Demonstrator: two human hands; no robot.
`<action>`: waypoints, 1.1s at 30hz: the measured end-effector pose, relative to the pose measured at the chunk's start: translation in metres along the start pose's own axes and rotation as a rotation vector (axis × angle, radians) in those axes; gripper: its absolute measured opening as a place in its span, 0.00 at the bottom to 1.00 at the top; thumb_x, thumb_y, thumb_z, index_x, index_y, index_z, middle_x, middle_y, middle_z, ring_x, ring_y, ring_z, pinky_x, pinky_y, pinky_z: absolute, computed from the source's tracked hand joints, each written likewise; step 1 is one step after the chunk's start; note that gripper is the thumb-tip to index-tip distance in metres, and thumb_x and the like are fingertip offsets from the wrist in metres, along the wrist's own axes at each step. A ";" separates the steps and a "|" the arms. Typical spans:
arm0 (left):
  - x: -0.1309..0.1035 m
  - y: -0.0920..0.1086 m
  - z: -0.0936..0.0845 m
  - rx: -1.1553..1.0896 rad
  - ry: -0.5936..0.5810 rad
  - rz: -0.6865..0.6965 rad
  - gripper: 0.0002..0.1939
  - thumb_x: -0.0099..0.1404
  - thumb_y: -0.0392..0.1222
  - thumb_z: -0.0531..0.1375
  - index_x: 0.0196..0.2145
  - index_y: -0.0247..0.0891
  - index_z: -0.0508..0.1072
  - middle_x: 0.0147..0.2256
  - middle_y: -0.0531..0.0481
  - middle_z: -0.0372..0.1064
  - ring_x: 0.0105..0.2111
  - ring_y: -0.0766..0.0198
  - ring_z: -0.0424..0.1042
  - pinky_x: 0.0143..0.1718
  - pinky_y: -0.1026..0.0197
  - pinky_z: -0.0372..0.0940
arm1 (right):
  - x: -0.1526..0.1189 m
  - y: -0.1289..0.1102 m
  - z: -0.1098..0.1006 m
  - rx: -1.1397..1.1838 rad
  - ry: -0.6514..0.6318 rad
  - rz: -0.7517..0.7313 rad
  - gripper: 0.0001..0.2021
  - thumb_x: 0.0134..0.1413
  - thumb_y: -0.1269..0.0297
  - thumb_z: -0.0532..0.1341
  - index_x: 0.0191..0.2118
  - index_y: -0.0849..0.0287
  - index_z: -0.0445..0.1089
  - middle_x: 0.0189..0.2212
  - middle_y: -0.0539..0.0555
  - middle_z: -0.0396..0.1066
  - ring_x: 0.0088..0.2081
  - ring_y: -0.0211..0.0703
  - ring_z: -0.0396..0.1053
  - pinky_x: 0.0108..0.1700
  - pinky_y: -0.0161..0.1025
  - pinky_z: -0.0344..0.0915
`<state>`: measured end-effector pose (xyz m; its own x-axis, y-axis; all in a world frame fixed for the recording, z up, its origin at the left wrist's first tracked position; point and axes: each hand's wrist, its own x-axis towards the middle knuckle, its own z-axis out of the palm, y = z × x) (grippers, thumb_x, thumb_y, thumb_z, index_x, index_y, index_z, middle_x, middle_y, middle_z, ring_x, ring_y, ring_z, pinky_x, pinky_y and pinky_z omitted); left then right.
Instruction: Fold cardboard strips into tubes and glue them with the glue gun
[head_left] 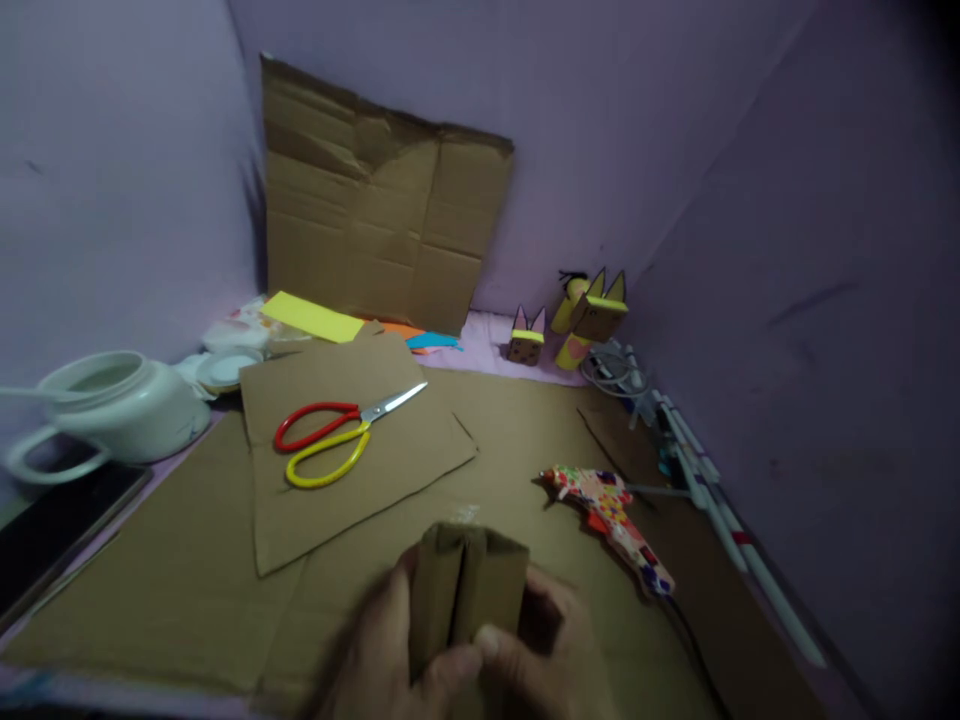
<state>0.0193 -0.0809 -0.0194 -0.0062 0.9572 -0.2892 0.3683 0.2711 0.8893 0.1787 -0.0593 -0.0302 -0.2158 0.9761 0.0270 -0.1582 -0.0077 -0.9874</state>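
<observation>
Near the bottom middle, a folded piece of brown cardboard [491, 580] with a dark lengthwise gap is held between both hands. My left hand [382, 640] wraps its left side, the thumb across the front. On the right side, my right hand [559, 640] grips it, with its thumb pressed near the gap; some fingers are hidden behind. Scissors [367, 415] with one red and one yellow handle lie on a flat cardboard piece [405, 470] to the left. A flower-patterned glue gun [611, 515] rests at the right, its cord trailing toward the bottom edge.
A white pot [127, 410] and a black flat device [67, 530] sit at the left. Yellow paper [311, 317] lies behind the scissors. A large cardboard sheet [382, 220] leans on the wall. Small cardboard figures [600, 318] stand back right, near long white tubes [750, 560].
</observation>
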 end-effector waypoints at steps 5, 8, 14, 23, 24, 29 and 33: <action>0.015 0.028 -0.005 -0.339 -0.313 0.095 0.26 0.61 0.49 0.58 0.52 0.36 0.59 0.48 0.41 0.68 0.47 0.51 0.69 0.47 0.54 0.65 | 0.007 -0.010 0.002 0.273 0.000 0.219 0.15 0.41 0.62 0.68 0.38 0.60 0.73 0.32 0.54 0.76 0.33 0.44 0.72 0.38 0.38 0.66; 0.023 0.029 -0.007 -0.474 -0.363 0.058 0.26 0.61 0.48 0.59 0.53 0.35 0.57 0.50 0.41 0.66 0.48 0.52 0.69 0.49 0.53 0.63 | 0.015 -0.011 0.003 0.376 0.023 0.328 0.15 0.40 0.62 0.68 0.36 0.62 0.73 0.30 0.53 0.75 0.31 0.41 0.72 0.37 0.37 0.67; 0.033 0.031 -0.004 -0.562 -0.344 -0.030 0.33 0.54 0.45 0.64 0.54 0.35 0.57 0.48 0.40 0.68 0.47 0.49 0.69 0.44 0.53 0.65 | 0.030 -0.013 0.000 0.346 0.046 0.449 0.14 0.37 0.60 0.69 0.32 0.61 0.72 0.22 0.49 0.71 0.22 0.36 0.68 0.25 0.33 0.67; 0.034 0.025 -0.020 -0.449 -0.297 0.012 0.30 0.61 0.53 0.58 0.56 0.38 0.57 0.51 0.40 0.63 0.48 0.52 0.66 0.42 0.56 0.65 | 0.027 -0.010 -0.007 0.361 -0.076 0.339 0.16 0.40 0.60 0.66 0.38 0.61 0.73 0.29 0.53 0.74 0.30 0.41 0.70 0.35 0.37 0.66; 0.032 0.022 -0.026 -0.414 -0.227 0.030 0.30 0.61 0.54 0.57 0.56 0.38 0.57 0.51 0.40 0.62 0.48 0.53 0.66 0.41 0.56 0.66 | 0.024 -0.010 -0.008 0.364 -0.094 0.321 0.17 0.40 0.61 0.65 0.39 0.61 0.73 0.30 0.53 0.74 0.32 0.42 0.70 0.36 0.37 0.65; 0.006 0.011 -0.052 0.007 -0.009 0.456 0.12 0.64 0.43 0.56 0.46 0.44 0.66 0.47 0.47 0.63 0.45 0.60 0.66 0.44 0.59 0.63 | -0.002 -0.010 -0.016 0.324 -0.225 0.290 0.21 0.41 0.64 0.62 0.46 0.59 0.70 0.37 0.51 0.73 0.36 0.42 0.69 0.36 0.35 0.63; -0.008 0.009 -0.054 0.206 -0.010 0.769 0.11 0.64 0.30 0.51 0.38 0.43 0.70 0.37 0.51 0.67 0.42 0.63 0.66 0.43 0.61 0.61 | -0.007 -0.020 -0.025 0.219 -0.289 0.313 0.22 0.43 0.62 0.60 0.48 0.56 0.69 0.38 0.50 0.72 0.38 0.44 0.68 0.36 0.36 0.63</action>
<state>-0.0273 -0.0807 0.0099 0.3276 0.8671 0.3752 0.4304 -0.4905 0.7577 0.2078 -0.0607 -0.0143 -0.5397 0.8194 -0.1933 -0.2351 -0.3672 -0.8999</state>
